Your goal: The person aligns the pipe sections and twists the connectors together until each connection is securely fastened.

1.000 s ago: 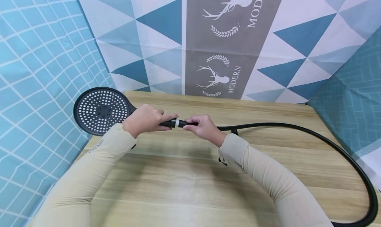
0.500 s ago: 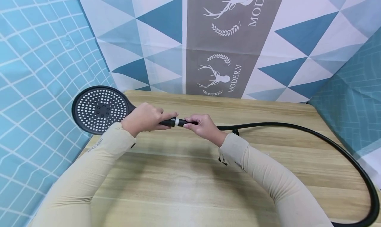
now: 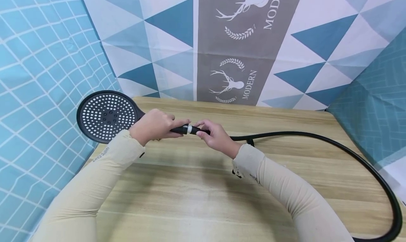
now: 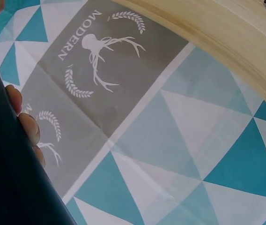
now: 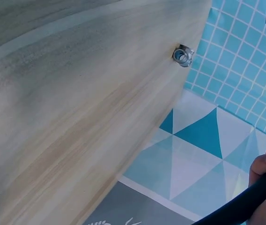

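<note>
A black hand shower [image 3: 108,117] with a round face of pale nozzles is held above the table by my left hand [image 3: 155,125], whose fingers wrap its handle [image 3: 179,130]. At the handle's end shows a white ring [image 3: 189,129]. Just right of it, my right hand [image 3: 217,136] holds the black end of the shower hose [image 3: 285,133] between thumb and fingers. In the left wrist view, fingertips [image 4: 29,129] curl round the dark handle. The right wrist view catches fingers [image 5: 264,164] against the black hose [image 5: 245,201].
The hose loops right across the wooden table [image 3: 190,199] to its front corner. A small black part [image 3: 250,142] lies under the hose. A metal fitting [image 5: 183,55] stands near the table edge. Patterned sheets [image 3: 171,41] rise behind and at both sides.
My right forefinger has lifted and spread a little from the thumb at the hose end, exposing more of the black end by the white ring. My left hand has hardly moved.
</note>
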A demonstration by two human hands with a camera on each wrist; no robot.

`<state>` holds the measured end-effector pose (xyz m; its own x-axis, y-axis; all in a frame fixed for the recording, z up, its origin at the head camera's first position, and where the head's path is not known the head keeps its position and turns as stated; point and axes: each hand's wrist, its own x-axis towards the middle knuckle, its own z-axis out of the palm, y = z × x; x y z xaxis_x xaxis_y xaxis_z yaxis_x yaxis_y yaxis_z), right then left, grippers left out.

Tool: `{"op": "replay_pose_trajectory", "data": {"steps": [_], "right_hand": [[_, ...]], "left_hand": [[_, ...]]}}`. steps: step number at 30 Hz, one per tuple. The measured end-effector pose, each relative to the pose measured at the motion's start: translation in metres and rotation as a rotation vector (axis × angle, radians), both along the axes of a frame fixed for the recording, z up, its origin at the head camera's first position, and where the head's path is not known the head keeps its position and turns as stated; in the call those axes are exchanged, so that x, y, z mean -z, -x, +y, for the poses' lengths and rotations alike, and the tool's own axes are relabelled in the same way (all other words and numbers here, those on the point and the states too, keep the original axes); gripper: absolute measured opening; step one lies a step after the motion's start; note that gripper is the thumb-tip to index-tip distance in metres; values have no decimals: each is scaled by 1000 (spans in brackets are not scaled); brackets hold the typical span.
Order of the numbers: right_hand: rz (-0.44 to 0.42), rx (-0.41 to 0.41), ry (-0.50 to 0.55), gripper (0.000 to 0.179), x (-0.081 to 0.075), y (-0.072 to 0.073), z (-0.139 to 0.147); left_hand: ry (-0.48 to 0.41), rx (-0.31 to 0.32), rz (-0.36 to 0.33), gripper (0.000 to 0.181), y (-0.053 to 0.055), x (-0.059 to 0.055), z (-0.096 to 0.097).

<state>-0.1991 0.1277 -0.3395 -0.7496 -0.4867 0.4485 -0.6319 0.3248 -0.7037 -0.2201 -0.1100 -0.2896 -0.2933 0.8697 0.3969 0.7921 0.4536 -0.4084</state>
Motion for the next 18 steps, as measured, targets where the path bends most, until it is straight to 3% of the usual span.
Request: {"op": "replay_pose_trajectory", "data": {"steps": [5, 11, 18], "right_hand": [[91, 32, 96, 14, 4, 0, -4], [159, 89, 115, 20, 10, -2, -4], [102, 105, 115, 30, 10, -7, -3]], "left_hand": [[-8, 3, 17, 42, 1, 1, -2], [-4, -1, -7, 42, 4, 3, -1], [-5, 15, 3, 41, 5, 1, 2]]}}
